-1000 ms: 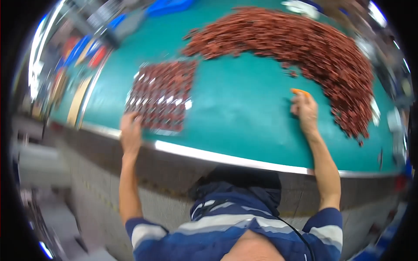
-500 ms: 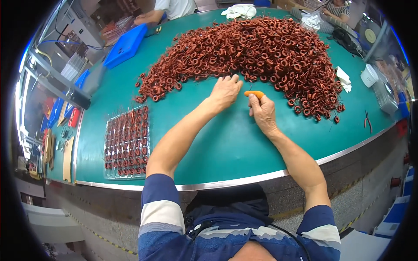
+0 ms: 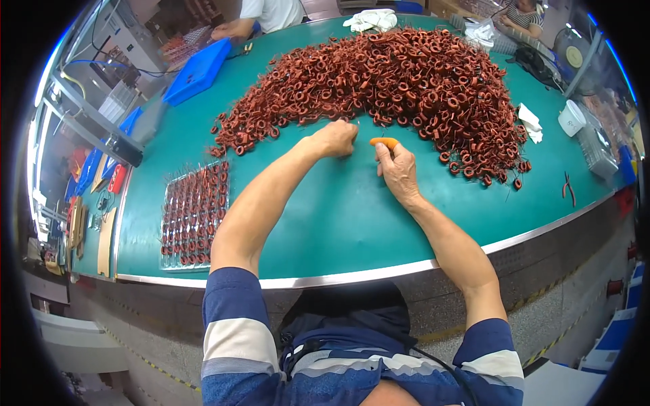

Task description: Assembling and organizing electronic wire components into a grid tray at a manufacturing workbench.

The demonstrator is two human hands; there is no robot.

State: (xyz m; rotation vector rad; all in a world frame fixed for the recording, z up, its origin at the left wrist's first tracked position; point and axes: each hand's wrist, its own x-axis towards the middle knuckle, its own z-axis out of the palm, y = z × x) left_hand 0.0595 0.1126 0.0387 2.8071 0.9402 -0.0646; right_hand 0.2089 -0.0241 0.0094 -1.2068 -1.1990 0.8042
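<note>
The desk (image 3: 318, 227) leaves bare green room between its pale metal front edge (image 3: 338, 278) and the curved heap of red ring-shaped coils (image 3: 379, 78); the clear plastic tray (image 3: 181, 266) lies near the left end, close to that edge. The coils have thin, bristly leads, tangled in the heap but set in rows in the tray. The right hand (image 3: 398, 170) grips a smooth, orange-handled tool (image 3: 384, 143) just short of the heap. The left hand (image 3: 335, 139) is at the heap's near rim, fingers curled; whether it pinches a coil, I cannot tell. Its fingers, stretched toward the rim 0.5 s ago, are now folded in, while heap and tray look unchanged
</note>
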